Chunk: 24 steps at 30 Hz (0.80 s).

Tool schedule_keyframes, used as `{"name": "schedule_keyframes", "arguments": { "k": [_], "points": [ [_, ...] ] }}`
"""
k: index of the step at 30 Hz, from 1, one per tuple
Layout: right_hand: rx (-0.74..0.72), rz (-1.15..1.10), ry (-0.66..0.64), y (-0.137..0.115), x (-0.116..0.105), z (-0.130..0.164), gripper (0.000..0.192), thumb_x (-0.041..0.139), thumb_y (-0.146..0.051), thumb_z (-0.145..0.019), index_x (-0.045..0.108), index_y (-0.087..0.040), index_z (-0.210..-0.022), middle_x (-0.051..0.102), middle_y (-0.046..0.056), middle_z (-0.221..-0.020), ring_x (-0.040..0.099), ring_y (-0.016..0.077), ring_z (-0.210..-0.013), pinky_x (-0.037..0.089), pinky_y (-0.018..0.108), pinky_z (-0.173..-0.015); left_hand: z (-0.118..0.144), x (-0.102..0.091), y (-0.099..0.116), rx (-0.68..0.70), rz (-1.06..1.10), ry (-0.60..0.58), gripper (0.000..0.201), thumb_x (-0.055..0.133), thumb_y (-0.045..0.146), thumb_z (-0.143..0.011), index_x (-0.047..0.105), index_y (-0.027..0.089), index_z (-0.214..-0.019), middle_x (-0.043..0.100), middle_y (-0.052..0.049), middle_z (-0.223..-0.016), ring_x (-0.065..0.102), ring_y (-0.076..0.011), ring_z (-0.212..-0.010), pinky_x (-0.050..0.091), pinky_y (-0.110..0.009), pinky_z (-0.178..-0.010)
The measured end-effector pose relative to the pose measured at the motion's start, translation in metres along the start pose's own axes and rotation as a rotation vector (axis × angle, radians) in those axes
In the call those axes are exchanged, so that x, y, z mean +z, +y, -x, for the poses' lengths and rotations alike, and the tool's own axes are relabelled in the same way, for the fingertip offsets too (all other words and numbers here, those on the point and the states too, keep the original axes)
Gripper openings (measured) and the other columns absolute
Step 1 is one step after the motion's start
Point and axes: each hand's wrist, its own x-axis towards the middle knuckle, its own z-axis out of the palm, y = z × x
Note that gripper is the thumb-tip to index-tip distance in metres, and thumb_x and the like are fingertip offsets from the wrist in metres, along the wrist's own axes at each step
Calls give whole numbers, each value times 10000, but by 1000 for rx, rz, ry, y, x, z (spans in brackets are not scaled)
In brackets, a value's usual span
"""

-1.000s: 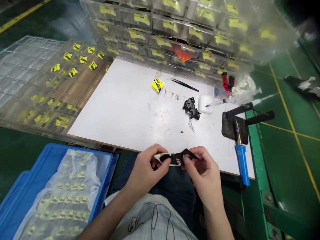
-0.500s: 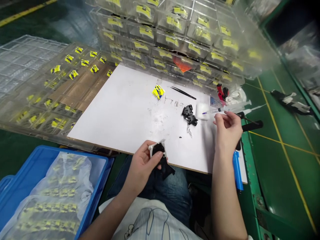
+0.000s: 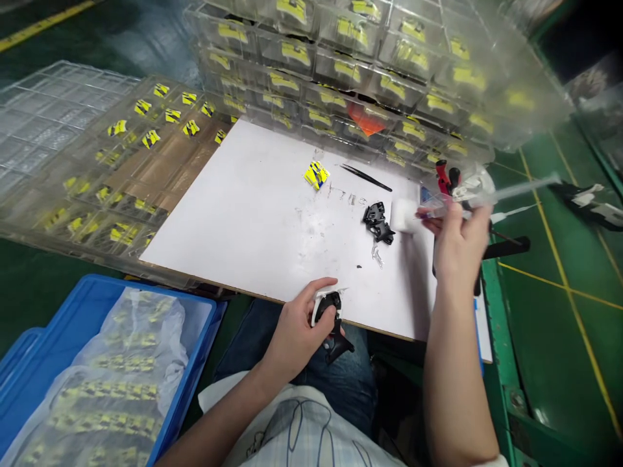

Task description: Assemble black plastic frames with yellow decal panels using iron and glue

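Head view. Left hand (image 3: 296, 331) clamped on a black-and-white plastic part (image 3: 329, 319), held at the near edge of the white board (image 3: 253, 214). Right hand (image 3: 457, 243) raised further out and to the right, fingers closed around a clear syringe (image 3: 491, 193), barrel blurred. Between and beyond the hands: a loose black part (image 3: 377, 222). Further out, a yellow striped piece (image 3: 316, 174) and black tweezers (image 3: 366, 178). Blue bin (image 3: 97, 363) left of the left hand.

Board (image 3: 253, 214) lies centre, stacked trays (image 3: 379, 58) behind it and flat trays (image 3: 73, 149) to its left. Bin (image 3: 29, 363) sits before those trays. Tweezers (image 3: 365, 177) and loose parts (image 3: 377, 222) rest on the board's far right.
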Motion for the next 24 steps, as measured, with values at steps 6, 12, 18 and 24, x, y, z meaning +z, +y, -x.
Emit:
{"name": "schedule_keyframes", "arguments": {
  "k": [6,12,18,24],
  "points": [
    [32,-391,-56,-56,-29,77,192,785,-267,-814,707,-171,-961,736,49,-865,731,220,-811,570,361,-798,1,0,0,72,-39,28,403,546,301,-923,652,223,-1303,667,-16,-644,640,-205,-569,471,-271,-516],
    [249,-721,-217,-53,-30,113,192,665,-208,-844,601,-249,-1019,723,-4,-737,659,192,-692,511,318,-690,0,0,-2,51,-27,17,385,543,268,-914,664,210,-1275,659,-4,-626,617,-187,-548,452,-256,-502],
    [373,-1101,-114,-64,-13,108,188,716,-182,-735,532,-203,-702,403,-60,-591,339,112,-535,358,251,-572,2,0,1,19,47,35,362,588,282,-882,703,229,-1221,650,2,-619,610,-194,-542,459,-262,-502],
    [358,-1060,-304,-61,-12,107,686,517,-806,-842,297,-217,-567,211,-62,-540,231,125,-484,301,311,-534,2,2,0,-8,130,66,352,610,301,-872,708,240,-1204,659,-8,-683,616,-194,-551,463,-266,-497]
  ]
}}
